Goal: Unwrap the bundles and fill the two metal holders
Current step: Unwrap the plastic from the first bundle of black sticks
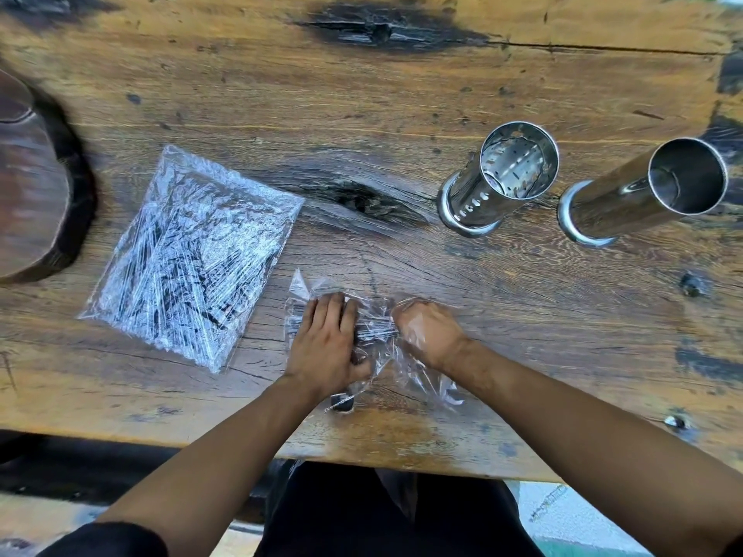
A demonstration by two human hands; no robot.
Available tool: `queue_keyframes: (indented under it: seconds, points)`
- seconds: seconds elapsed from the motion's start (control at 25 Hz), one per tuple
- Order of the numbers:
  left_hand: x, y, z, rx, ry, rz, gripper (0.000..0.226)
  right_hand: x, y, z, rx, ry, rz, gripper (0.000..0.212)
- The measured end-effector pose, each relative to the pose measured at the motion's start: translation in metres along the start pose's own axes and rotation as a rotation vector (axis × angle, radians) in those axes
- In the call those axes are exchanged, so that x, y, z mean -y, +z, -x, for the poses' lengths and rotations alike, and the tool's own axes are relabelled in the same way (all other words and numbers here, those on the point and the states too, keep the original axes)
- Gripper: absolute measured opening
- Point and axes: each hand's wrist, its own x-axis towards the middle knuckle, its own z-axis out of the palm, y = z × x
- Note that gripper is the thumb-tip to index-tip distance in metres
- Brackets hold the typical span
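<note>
A small bundle (376,329) of thin dark sticks in loose clear plastic wrap lies near the table's front edge. My left hand (325,343) presses down on its left part and grips it. My right hand (428,331) is inside the clear wrap, closed on the bundle's right end. A larger flat wrapped bundle (193,255) of the same dark sticks lies to the left, untouched. Two shiny metal holders stand at the right with nothing showing inside: a perforated one (498,178) and a plain one (643,190).
The wooden table (362,98) has dark knots and a crack at the back. A dark round wooden slab (36,186) rests at the left edge. The table's front edge (402,464) is just above my lap.
</note>
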Motion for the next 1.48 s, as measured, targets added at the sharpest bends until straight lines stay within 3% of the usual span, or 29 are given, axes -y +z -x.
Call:
queue_keyframes:
  seconds: [0.28, 0.4, 0.48, 0.64, 1.04, 1.32, 1.48]
  points:
    - [0.007, -0.001, 0.003, 0.056, -0.096, -0.003, 0.122, -0.003, 0.004, 0.011, -0.145, 0.067, 0.099, 0.030]
    - [0.007, -0.001, 0.002, 0.067, -0.102, -0.009, 0.125, -0.001, 0.016, 0.012, -0.203, 0.117, 0.159, 0.050]
    - [0.008, -0.001, 0.002, 0.054, -0.101, 0.002, 0.125, 0.000, 0.022, 0.011, -0.219, 0.108, 0.105, 0.045]
    - [0.011, -0.001, 0.002, 0.042, -0.068, -0.016, 0.121, -0.002, 0.028, 0.012, -0.223, 0.089, 0.036, 0.014]
    - [0.002, 0.001, 0.003, 0.072, -0.063, -0.034, 0.116, -0.005, 0.032, 0.010, -0.281, 0.031, 0.084, 0.050]
    - [0.001, 0.001, 0.002, 0.071, -0.057, -0.027, 0.113, -0.006, 0.027, 0.006, -0.283, -0.014, 0.079, 0.044]
    - [0.000, 0.001, 0.002, 0.064, -0.056, -0.027, 0.114, -0.004, 0.023, 0.003, -0.238, 0.036, 0.025, 0.023]
